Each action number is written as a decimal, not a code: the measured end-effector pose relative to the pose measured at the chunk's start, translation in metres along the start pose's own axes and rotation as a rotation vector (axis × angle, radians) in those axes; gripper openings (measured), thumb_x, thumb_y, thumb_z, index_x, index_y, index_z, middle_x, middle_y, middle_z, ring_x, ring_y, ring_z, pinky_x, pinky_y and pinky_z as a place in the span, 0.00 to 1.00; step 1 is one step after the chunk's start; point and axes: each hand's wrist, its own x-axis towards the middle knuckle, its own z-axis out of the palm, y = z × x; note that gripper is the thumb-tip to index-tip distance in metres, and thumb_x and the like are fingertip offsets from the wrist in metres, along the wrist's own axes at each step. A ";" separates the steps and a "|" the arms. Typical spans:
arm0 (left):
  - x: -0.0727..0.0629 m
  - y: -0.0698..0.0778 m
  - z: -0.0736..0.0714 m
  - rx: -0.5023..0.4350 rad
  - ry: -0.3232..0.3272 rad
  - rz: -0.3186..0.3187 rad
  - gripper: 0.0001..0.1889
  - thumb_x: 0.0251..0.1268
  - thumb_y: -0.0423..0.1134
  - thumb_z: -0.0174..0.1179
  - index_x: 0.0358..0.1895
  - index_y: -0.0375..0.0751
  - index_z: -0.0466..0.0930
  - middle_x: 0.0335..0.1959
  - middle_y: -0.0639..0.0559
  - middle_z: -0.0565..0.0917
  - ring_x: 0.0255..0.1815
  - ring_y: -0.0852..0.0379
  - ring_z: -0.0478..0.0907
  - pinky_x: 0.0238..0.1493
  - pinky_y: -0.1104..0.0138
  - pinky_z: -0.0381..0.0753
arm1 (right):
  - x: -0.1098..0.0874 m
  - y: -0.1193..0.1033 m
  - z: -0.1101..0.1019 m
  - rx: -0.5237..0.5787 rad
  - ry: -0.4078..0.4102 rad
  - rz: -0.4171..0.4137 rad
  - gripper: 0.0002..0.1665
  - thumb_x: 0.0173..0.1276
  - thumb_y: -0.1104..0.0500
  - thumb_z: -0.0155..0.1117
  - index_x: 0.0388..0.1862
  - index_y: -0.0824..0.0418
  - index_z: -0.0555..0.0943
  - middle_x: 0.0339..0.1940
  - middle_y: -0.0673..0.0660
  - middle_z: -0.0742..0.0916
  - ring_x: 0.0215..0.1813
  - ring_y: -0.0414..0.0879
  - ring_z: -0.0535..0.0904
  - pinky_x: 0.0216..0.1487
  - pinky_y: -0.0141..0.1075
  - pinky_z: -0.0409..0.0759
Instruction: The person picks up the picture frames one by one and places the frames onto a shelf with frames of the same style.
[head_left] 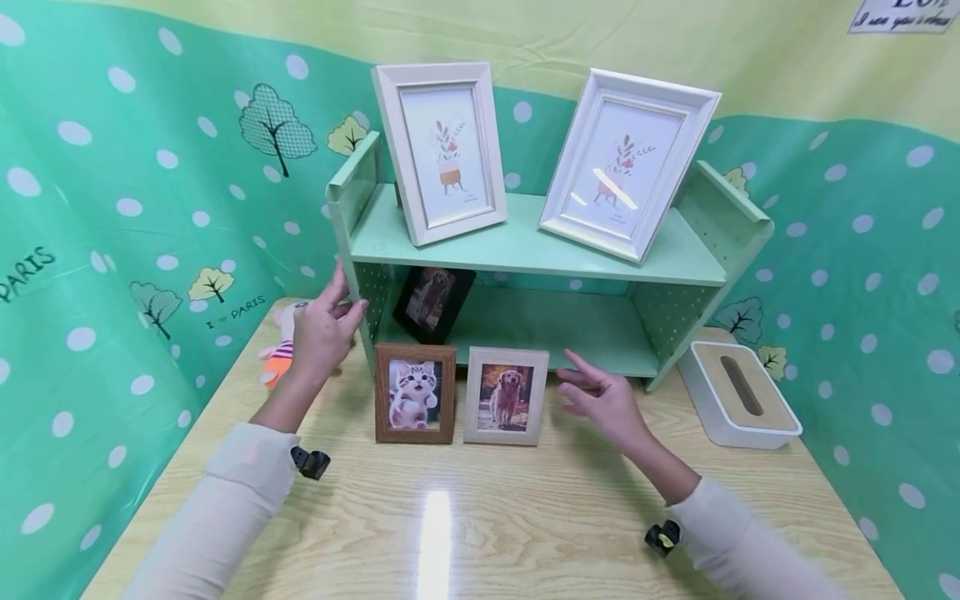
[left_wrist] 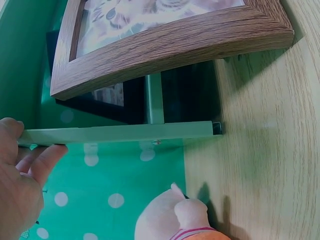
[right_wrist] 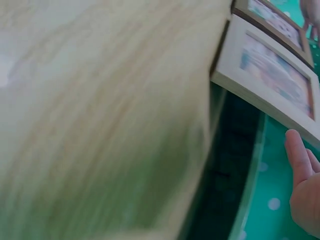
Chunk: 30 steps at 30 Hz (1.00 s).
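Note:
A green two-tier desk shelf [head_left: 525, 257] stands on the table. At its left side my left hand [head_left: 322, 333] holds the front edge of the side panel [left_wrist: 115, 134], with the thumb and fingers on either side of it. My right hand [head_left: 603, 404] hovers, fingers extended, just right of a pale wood picture frame [head_left: 506, 398] with a dog photo; a small gap separates them. Beside that stands a brown wood frame [head_left: 415, 396] with a kitten photo, both upright before the shelf. On the lower tier a black picture frame [head_left: 431, 300] leans at the left.
Two larger white frames [head_left: 450, 158] [head_left: 630, 167] with plant pictures stand on the upper tier. A white tissue box [head_left: 742, 396] with a wooden lid sits at the right. A plush toy [head_left: 281, 354] is behind my left hand. Patterned green cloth [head_left: 112, 250] surrounds the table.

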 end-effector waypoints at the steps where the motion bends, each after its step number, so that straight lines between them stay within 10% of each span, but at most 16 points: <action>1: 0.000 0.000 0.000 0.003 0.000 -0.001 0.38 0.70 0.31 0.64 0.79 0.52 0.59 0.62 0.32 0.80 0.48 0.32 0.87 0.43 0.65 0.87 | 0.000 0.003 0.003 0.005 -0.003 0.004 0.39 0.72 0.61 0.67 0.79 0.59 0.65 0.66 0.70 0.82 0.48 0.50 0.91 0.47 0.42 0.92; 10: -0.001 0.000 0.001 -0.031 -0.002 0.006 0.38 0.70 0.31 0.64 0.79 0.53 0.59 0.62 0.32 0.80 0.48 0.32 0.87 0.42 0.73 0.85 | -0.001 0.017 0.021 0.070 -0.049 0.067 0.41 0.71 0.64 0.67 0.79 0.49 0.65 0.69 0.65 0.79 0.58 0.57 0.87 0.54 0.54 0.89; 30: -0.001 0.002 0.000 -0.020 0.013 0.007 0.37 0.69 0.31 0.65 0.78 0.52 0.60 0.61 0.31 0.81 0.48 0.32 0.87 0.41 0.75 0.85 | -0.003 0.031 0.044 0.073 0.025 0.187 0.43 0.69 0.71 0.65 0.80 0.55 0.63 0.66 0.70 0.81 0.57 0.59 0.87 0.46 0.43 0.93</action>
